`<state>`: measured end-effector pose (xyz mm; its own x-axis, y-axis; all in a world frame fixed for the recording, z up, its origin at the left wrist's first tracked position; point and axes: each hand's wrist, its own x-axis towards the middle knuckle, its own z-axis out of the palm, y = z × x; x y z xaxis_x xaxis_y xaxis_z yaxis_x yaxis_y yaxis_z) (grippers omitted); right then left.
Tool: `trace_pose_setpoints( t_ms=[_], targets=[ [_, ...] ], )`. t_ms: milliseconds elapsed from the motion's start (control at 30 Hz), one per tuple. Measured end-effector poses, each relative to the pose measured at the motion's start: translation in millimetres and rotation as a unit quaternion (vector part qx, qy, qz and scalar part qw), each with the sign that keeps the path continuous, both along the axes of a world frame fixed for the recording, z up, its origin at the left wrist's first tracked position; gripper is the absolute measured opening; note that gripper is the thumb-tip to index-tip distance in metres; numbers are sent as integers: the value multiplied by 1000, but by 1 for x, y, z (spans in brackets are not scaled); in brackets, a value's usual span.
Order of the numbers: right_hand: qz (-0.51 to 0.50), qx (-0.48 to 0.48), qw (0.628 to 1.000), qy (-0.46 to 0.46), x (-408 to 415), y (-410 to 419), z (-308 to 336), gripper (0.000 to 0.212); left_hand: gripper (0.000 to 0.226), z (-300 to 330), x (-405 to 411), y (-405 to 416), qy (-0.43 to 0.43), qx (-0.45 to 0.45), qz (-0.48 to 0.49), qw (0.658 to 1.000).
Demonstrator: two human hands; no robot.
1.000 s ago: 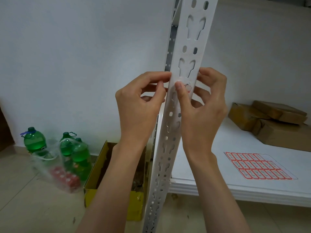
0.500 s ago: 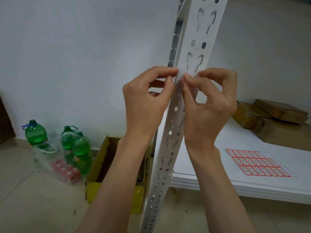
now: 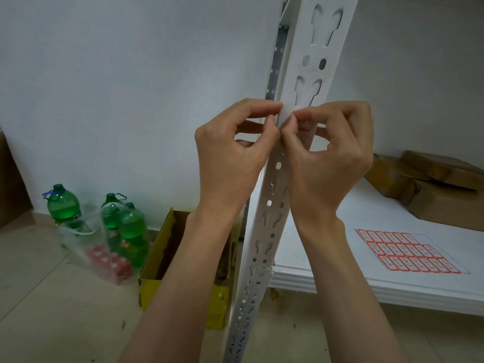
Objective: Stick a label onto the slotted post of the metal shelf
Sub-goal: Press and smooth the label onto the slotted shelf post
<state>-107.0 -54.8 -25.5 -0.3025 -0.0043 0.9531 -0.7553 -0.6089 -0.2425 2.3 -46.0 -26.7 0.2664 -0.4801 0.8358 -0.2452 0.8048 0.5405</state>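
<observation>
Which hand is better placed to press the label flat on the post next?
Probably the right hand: its thumb and fingertips lie over the label, whose red edge shows beside them on the post. The left hand pinches the post's left edge.

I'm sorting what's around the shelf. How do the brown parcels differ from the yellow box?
The brown parcels lie on the white shelf; the yellow box stands on the floor left of the slotted post. The parcels are wrapped shut and stacked; the box is single and open-topped. Both look like cardboard.
</observation>
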Motion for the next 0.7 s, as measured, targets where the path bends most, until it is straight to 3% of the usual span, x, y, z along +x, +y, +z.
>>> trace_pose_setpoints(
  t_ms=[700],
  targets=[
    [51,37,998,-25,1,5,0,14,21,1,-4,4,8,6,13,1000]
  ],
)
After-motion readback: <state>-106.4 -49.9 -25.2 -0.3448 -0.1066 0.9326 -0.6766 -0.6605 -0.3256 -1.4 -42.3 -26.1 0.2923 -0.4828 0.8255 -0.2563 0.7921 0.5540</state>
